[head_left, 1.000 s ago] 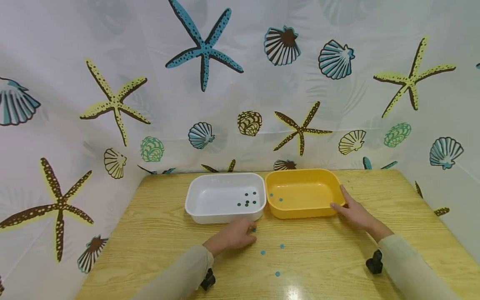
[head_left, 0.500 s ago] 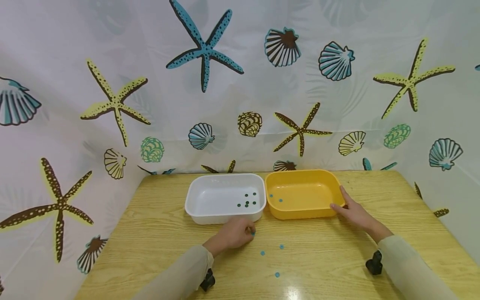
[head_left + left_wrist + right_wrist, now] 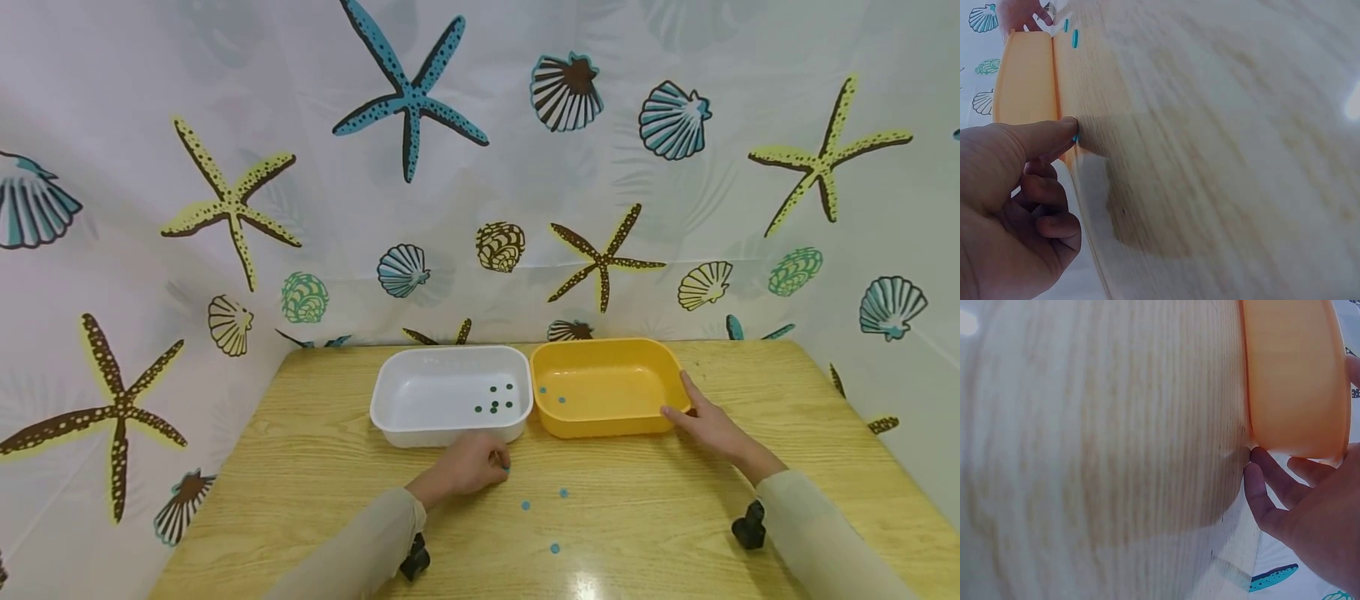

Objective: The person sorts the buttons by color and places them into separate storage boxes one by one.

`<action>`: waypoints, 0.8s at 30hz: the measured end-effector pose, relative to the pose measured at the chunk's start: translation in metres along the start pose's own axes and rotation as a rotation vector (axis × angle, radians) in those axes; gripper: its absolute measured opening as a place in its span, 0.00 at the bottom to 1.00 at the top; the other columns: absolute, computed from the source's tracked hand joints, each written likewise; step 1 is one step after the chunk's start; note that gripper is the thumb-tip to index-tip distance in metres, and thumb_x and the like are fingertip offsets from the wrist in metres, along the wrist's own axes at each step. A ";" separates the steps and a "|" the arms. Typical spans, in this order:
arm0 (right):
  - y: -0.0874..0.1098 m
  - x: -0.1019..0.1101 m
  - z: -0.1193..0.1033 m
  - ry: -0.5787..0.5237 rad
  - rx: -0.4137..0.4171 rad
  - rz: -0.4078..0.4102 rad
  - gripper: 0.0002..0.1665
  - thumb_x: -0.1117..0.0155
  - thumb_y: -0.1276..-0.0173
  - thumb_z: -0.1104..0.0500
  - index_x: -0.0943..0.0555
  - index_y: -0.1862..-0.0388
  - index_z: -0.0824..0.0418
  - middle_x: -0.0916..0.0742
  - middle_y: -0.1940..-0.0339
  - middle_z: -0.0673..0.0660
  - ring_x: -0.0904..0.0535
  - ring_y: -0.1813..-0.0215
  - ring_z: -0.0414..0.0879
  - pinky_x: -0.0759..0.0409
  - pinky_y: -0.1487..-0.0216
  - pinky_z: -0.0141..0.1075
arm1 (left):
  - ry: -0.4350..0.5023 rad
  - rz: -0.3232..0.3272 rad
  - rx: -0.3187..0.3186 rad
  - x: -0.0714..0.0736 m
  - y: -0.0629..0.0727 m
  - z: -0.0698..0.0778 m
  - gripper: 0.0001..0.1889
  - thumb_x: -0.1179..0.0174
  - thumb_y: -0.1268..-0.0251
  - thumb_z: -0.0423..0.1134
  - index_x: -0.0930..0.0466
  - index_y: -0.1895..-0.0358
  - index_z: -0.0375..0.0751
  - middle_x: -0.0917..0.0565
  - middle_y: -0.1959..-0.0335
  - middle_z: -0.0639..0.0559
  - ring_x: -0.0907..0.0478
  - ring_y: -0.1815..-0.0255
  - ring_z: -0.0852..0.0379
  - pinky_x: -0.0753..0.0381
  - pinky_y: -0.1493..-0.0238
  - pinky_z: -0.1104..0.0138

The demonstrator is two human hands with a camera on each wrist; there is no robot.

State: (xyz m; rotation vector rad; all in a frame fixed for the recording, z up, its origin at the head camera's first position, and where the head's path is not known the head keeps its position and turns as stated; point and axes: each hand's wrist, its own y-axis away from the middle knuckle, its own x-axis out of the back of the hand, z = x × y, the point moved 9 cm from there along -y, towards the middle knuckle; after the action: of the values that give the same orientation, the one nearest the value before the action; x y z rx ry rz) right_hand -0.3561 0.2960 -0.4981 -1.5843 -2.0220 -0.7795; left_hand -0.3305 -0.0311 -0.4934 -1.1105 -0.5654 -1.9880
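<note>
In front of the white basin (image 3: 420,437), my left hand (image 3: 467,463) pinches a small blue disc (image 3: 507,467) between thumb and forefinger. In the left wrist view, a sliver of that disc (image 3: 1075,138) shows at the thumb tip, and the other fingers are curled in. My right hand (image 3: 708,429) holds the yellow basin (image 3: 607,428) by its near right corner, thumb on the rim. The right wrist view shows fingers (image 3: 1279,481) against the basin's outer side, close to the tabletop. Three blue discs (image 3: 526,506) lie loose on the table.
The basins stand side by side at the table's back edge, before a shell-print curtain (image 3: 450,208). Several dark green discs (image 3: 509,405) lie in the right part of the white one. Two blue discs (image 3: 562,400) lie at the left in the yellow one.
My left thumb and forefinger have come together on a blue disc that lay between them, and the disc has shifted slightly nearer. My right hand keeps its place on the yellow basin.
</note>
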 end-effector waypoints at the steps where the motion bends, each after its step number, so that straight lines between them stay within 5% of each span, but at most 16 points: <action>1: 0.000 0.000 0.000 -0.001 0.001 -0.001 0.56 0.51 0.29 0.37 0.73 0.25 0.61 0.54 0.27 0.75 0.47 0.31 0.72 0.47 0.36 0.61 | 0.001 -0.002 0.002 0.000 0.000 0.000 0.02 0.32 0.48 0.33 0.15 0.71 0.44 0.23 0.77 0.62 0.31 0.76 0.65 0.28 0.70 0.71; 15: 0.001 0.000 -0.001 -0.015 -0.005 -0.001 0.56 0.51 0.29 0.37 0.73 0.25 0.61 0.54 0.27 0.75 0.48 0.31 0.72 0.49 0.35 0.61 | 0.017 -0.034 0.028 -0.003 -0.003 -0.003 0.04 0.34 0.48 0.32 0.18 0.73 0.46 0.26 0.81 0.60 0.32 0.79 0.65 0.30 0.74 0.72; 24: 0.000 0.000 -0.001 -0.009 0.010 0.004 0.55 0.51 0.29 0.38 0.73 0.25 0.62 0.54 0.27 0.75 0.47 0.31 0.71 0.48 0.35 0.61 | -0.024 -0.059 0.016 -0.005 0.000 0.003 0.04 0.34 0.46 0.33 0.19 0.73 0.46 0.26 0.77 0.61 0.31 0.72 0.64 0.29 0.69 0.71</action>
State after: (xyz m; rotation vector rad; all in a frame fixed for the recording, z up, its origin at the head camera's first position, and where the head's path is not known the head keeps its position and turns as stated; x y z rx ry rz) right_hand -0.3556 0.2954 -0.4975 -1.5888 -2.0247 -0.7613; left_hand -0.3269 -0.0270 -0.4960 -1.1212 -0.6319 -2.0197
